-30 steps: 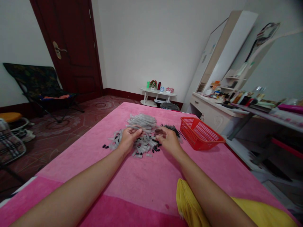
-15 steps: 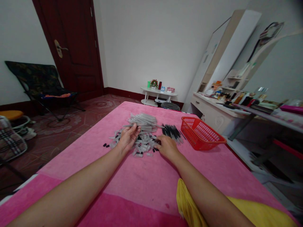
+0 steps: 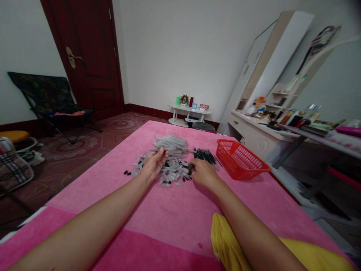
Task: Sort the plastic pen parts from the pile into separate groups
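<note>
My left hand (image 3: 154,163) is closed, thumb against fingers, on a thin pale pen barrel that lies level across the fingertips. Behind it is a stack of translucent pen barrels (image 3: 172,142). Clear caps (image 3: 172,175) and small black plugs (image 3: 129,173) are scattered between and around my hands. My right hand (image 3: 204,172) is pinched at the right edge of this scatter; something dark shows at its fingertips, too small to name. Just beyond it lies a bundle of thin black-and-clear pen refills (image 3: 205,155).
A red plastic basket (image 3: 242,160) stands on the pink cloth (image 3: 158,222) to the right. Yellow fabric (image 3: 228,241) lies under my right forearm. A dressing table (image 3: 251,130) with bottles is at the right, and a folding chair (image 3: 50,94) at the left.
My right hand has shifted slightly right and its fingers have drawn up off the caps and plugs. My left hand keeps its hold in almost the same place.
</note>
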The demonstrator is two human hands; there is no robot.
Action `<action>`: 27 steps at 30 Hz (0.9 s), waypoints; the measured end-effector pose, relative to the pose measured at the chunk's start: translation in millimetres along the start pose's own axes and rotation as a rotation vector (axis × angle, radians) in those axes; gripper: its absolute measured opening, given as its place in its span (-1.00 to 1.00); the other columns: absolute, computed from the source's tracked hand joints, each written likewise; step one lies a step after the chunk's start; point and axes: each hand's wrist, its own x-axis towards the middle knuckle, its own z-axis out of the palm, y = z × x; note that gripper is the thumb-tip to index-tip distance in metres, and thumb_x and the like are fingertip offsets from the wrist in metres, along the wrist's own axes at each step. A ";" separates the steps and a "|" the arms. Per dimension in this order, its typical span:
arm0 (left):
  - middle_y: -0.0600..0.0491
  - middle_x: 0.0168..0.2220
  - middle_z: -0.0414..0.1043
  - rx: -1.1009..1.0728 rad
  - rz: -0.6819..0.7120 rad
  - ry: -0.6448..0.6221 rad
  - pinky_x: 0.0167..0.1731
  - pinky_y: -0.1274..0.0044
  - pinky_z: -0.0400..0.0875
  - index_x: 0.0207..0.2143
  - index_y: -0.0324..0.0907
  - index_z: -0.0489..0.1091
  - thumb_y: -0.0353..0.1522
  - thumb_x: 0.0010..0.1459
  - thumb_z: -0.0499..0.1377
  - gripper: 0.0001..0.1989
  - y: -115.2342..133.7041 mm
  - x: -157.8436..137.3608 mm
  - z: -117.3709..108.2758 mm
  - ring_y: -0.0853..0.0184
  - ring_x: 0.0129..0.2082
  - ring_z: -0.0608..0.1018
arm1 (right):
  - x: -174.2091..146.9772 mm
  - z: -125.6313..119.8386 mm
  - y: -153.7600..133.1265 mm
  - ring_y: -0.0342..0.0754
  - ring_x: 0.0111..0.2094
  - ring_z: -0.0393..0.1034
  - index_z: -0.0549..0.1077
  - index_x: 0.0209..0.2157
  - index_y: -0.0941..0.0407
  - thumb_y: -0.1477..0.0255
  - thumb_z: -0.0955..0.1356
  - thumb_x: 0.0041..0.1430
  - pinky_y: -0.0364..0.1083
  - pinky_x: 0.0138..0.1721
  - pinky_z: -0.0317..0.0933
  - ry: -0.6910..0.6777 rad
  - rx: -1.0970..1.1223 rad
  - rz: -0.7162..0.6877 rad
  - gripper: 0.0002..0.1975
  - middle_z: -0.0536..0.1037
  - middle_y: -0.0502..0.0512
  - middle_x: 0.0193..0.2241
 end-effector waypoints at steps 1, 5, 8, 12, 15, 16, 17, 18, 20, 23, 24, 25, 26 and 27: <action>0.09 -0.51 0.48 0.010 0.003 0.001 -0.42 0.68 0.51 -0.51 -0.28 0.43 -0.46 -0.09 0.34 -0.87 -0.1 -0.1 0.1 0.46 -0.46 0.56 | -0.9 -1.7 -1.1 -0.04 -0.33 0.42 0.51 -0.34 0.05 0.52 0.34 -0.04 -0.16 -0.46 0.00 -0.021 -0.007 -0.002 -0.81 0.58 0.07 -0.35; 0.10 -0.52 0.48 0.037 0.000 0.008 -0.42 0.69 0.50 -0.51 -0.28 0.42 -0.45 -0.09 0.35 -0.86 -0.6 -0.6 0.4 0.47 -0.47 0.55 | -4.2 0.6 -7.1 -0.03 -0.35 0.42 0.54 -0.36 0.03 0.33 0.41 -0.06 -0.16 -0.46 0.01 -0.086 -0.019 -0.062 -0.84 0.58 0.04 -0.39; 0.11 -0.52 0.47 0.049 0.001 0.004 -0.42 0.68 0.49 -0.50 -0.27 0.41 -0.44 -0.11 0.36 -0.84 -0.9 -0.8 0.3 0.47 -0.47 0.55 | -6.1 7.4 -11.0 -0.02 -0.29 0.43 0.55 -0.32 0.01 0.34 0.43 -0.06 -0.16 -0.39 0.07 -0.079 -0.043 -0.111 -0.81 0.58 0.04 -0.35; 0.10 -0.51 0.47 0.057 0.004 0.000 -0.42 0.67 0.49 -0.50 -0.27 0.41 -0.43 -0.14 0.37 -0.82 -1.5 -0.2 -0.6 0.46 -0.47 0.55 | -8.8 12.5 -13.5 0.00 -0.20 0.42 0.55 -0.25 -0.03 0.39 0.41 -0.02 -0.14 -0.29 0.12 -0.073 -0.045 -0.166 -0.78 0.58 0.05 -0.26; 0.10 -0.51 0.47 0.062 0.011 -0.021 -0.43 0.67 0.49 -0.49 -0.28 0.42 -0.42 -0.18 0.39 -0.79 -2.1 -0.6 -0.8 0.45 -0.47 0.55 | -8.9 12.5 -13.3 0.01 -0.24 0.42 0.55 -0.31 0.02 0.39 0.41 -0.04 -0.14 -0.30 0.13 -0.057 -0.026 -0.162 -0.82 0.58 0.09 -0.30; 0.10 -0.52 0.47 0.067 0.014 -0.029 -0.43 0.67 0.49 -0.49 -0.28 0.42 -0.41 -0.19 0.40 -0.78 -2.4 -1.2 -0.6 0.45 -0.47 0.55 | -8.0 12.5 -12.8 0.00 -0.27 0.43 0.54 -0.36 0.06 0.39 0.42 -0.06 -0.14 -0.33 0.12 -0.047 0.007 -0.155 -0.85 0.57 0.10 -0.34; 0.10 -0.53 0.46 0.074 0.016 -0.035 -0.43 0.67 0.49 -0.49 -0.28 0.43 -0.40 -0.21 0.40 -0.77 -2.6 -2.1 -0.3 0.44 -0.47 0.55 | -6.5 12.7 -12.2 -0.02 -0.32 0.42 0.53 -0.40 0.09 0.40 0.42 -0.09 -0.15 -0.36 0.12 -0.035 0.066 -0.147 -0.87 0.56 0.09 -0.39; 0.10 -0.53 0.46 0.084 0.019 -0.040 -0.43 0.66 0.49 -0.49 -0.29 0.43 -0.40 -0.23 0.41 -0.76 -2.9 -3.1 -0.1 0.44 -0.47 0.55 | -4.6 13.3 -11.5 -0.05 -0.37 0.41 0.50 -0.44 0.12 0.42 0.42 -0.11 -0.16 -0.40 0.12 -0.023 0.153 -0.139 -0.89 0.55 0.08 -0.44; 0.09 -0.52 0.47 0.109 0.020 -0.058 -0.42 0.66 0.49 -0.48 -0.29 0.43 -0.40 -0.23 0.41 -0.75 -3.4 -5.0 0.4 0.44 -0.47 0.55 | 0.0 15.1 -10.6 -0.11 -0.47 0.37 0.44 -0.49 0.15 0.47 0.40 -0.13 -0.19 -0.47 0.11 0.007 0.398 -0.106 -0.92 0.50 0.02 -0.54; 0.09 -0.51 0.48 0.107 0.003 -0.086 -0.41 0.66 0.50 -0.44 -0.29 0.45 -0.43 -0.19 0.39 -0.78 -2.5 -5.0 0.5 0.44 -0.47 0.55 | 5.4 18.3 -11.1 -0.17 -0.57 0.31 0.36 -0.49 0.16 0.47 0.37 -0.16 -0.21 -0.53 0.14 0.064 0.805 -0.042 -0.88 0.42 -0.06 -0.61; 0.09 -0.51 0.48 0.076 -0.005 -0.073 -0.41 0.67 0.50 -0.45 -0.29 0.45 -0.45 -0.15 0.37 -0.82 -1.2 -3.7 0.4 0.44 -0.47 0.55 | 6.3 19.2 -11.7 -0.18 -0.59 0.29 0.35 -0.48 0.16 0.46 0.38 -0.18 -0.20 -0.55 0.15 0.073 0.920 -0.023 -0.86 0.40 -0.07 -0.62; 0.08 -0.51 0.48 0.027 -0.011 -0.046 -0.41 0.68 0.49 -0.47 -0.28 0.44 -0.47 -0.11 0.35 -0.86 0.5 -1.9 0.2 0.45 -0.46 0.55 | 6.7 19.8 -12.4 -0.19 -0.61 0.28 0.34 -0.48 0.15 0.45 0.38 -0.19 -0.20 -0.56 0.16 0.074 1.014 -0.009 -0.83 0.39 -0.09 -0.62; 0.08 -0.52 0.48 -0.031 -0.015 -0.006 -0.41 0.70 0.49 -0.50 -0.28 0.43 -0.49 -0.07 0.32 -0.90 2.7 0.2 -0.1 0.47 -0.46 0.55 | 6.6 20.2 -13.2 -0.19 -0.61 0.28 0.34 -0.47 0.16 0.44 0.39 -0.21 -0.19 -0.56 0.17 0.068 1.087 0.000 -0.81 0.39 -0.09 -0.62; 0.09 -0.52 0.48 -0.090 -0.015 0.038 -0.40 0.72 0.48 -0.52 -0.28 0.42 -0.51 -0.03 0.29 -0.92 5.0 2.5 -0.5 0.49 -0.47 0.55 | 6.3 20.3 -14.0 -0.19 -0.61 0.29 0.35 -0.46 0.16 0.43 0.40 -0.22 -0.19 -0.55 0.19 0.055 1.143 0.010 -0.79 0.39 -0.08 -0.61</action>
